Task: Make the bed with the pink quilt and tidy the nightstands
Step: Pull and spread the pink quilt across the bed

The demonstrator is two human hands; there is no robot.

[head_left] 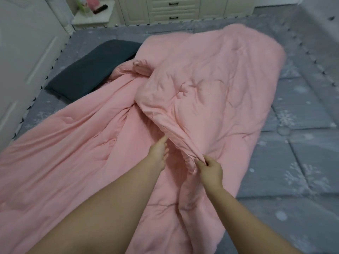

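Observation:
The pink quilt [201,85] lies rumpled along the grey snowflake bed [302,147], its right part folded over on itself. My right hand [209,168] pinches the folded quilt edge near the bed's middle and lifts it a little. Just to the left, my left hand [158,154] reaches with straight fingers to the underside of that same fold and touches it. A dark grey pillow [88,70] lies at the left, partly under the quilt. A white nightstand [93,15] stands at the far left corner.
On the nightstand are a dark brush-like object [100,9] and pink and green items [86,2]. A white headboard [23,52] runs along the left. Cream drawers [173,10] stand beyond the bed. Bare bedsheet shows to the right of the quilt.

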